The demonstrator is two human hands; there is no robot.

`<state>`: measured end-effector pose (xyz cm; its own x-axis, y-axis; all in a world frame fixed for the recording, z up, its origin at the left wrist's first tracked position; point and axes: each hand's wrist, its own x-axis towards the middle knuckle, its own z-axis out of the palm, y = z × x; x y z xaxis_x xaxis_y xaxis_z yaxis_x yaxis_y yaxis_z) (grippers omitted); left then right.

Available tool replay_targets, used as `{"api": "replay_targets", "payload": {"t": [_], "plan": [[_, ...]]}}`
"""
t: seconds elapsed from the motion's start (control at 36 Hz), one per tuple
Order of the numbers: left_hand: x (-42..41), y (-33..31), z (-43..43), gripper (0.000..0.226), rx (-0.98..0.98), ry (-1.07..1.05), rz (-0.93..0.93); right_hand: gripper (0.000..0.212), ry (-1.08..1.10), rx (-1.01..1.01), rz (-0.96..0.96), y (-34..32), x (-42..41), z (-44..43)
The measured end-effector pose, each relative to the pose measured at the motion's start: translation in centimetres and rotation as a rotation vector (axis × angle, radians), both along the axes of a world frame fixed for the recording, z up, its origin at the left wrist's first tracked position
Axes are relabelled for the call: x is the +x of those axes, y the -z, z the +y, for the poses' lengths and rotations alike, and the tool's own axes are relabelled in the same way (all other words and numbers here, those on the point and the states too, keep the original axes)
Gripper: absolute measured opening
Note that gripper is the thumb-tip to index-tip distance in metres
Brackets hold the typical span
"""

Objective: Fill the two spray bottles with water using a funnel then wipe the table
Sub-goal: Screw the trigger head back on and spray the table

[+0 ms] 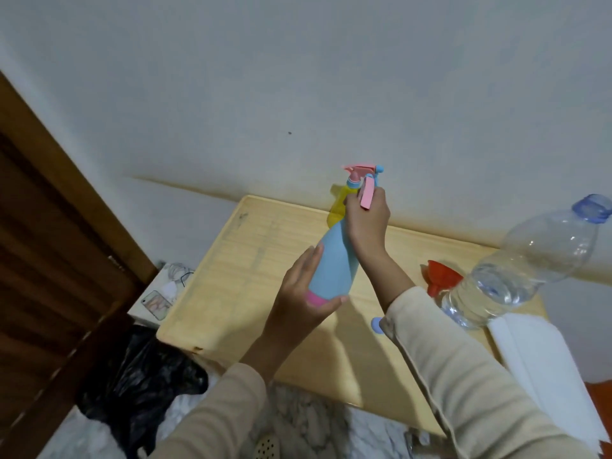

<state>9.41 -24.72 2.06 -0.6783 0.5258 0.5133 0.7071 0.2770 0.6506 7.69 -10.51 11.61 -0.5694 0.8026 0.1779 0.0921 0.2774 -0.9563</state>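
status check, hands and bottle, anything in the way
Left hand cradles blue spray bottle base, right hand grips its neck. Bottle tilted, off the table. Funnel and water bottle sit at right, yellow spray bottle behind; nothing blocking.

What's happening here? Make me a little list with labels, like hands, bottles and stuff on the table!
left hand: holds the blue spray bottle at its pink base
right hand: grips that bottle's top
yellow spray bottle: behind the blue one
red funnel: lying on the wooden table
water bottle: clear, partly full, at the right
blue cap: on the table beside the right sleeve
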Motion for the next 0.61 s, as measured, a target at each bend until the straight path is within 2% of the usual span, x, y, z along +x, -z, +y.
{"api": "replay_targets", "payload": {"t": [0.11, 0.19, 0.22, 0.28, 0.33, 0.42, 0.61], "plan": [[-0.7, -1.0, -1.5, 0.087, -0.023, -0.001, -0.248, 0.006, -0.049, 0.016, 0.001, -0.1, -1.1, -0.3], [-1.9, -2.4, -2.8, 0.077, -0.056, 0.093, -0.459, 0.019, -0.092, 0.031, 0.006, -0.2, -1.8, -0.6], [-2.4, -2.9, -3.2, 0.072, -0.070, 0.127, -0.486, 0.022, -0.105, 0.028, 0.006, -0.2, -2.1, -0.7], [-3.4, -3.9, -3.9, 0.059, -0.142, 0.157, -0.490, 0.014, -0.127, 0.031, -0.006, 0.2, -2.5, -0.9], [-4.6, -4.5, -4.3, 0.051, -0.242, 0.152, -0.479, 0.007, -0.144, 0.059, -0.048, 0.6, -3.0, -1.1], [-6.5, -4.4, -4.9, 0.051, -0.382, 0.118, -0.489, 0.013, -0.175, 0.079, -0.058, 1.5, -3.4, -1.4], [-10.1, -2.4, -5.2, 0.054, -0.973, 0.031, -0.562, 0.024, -0.228, 0.065, -0.150, 4.4, -3.3, -2.1]]}}
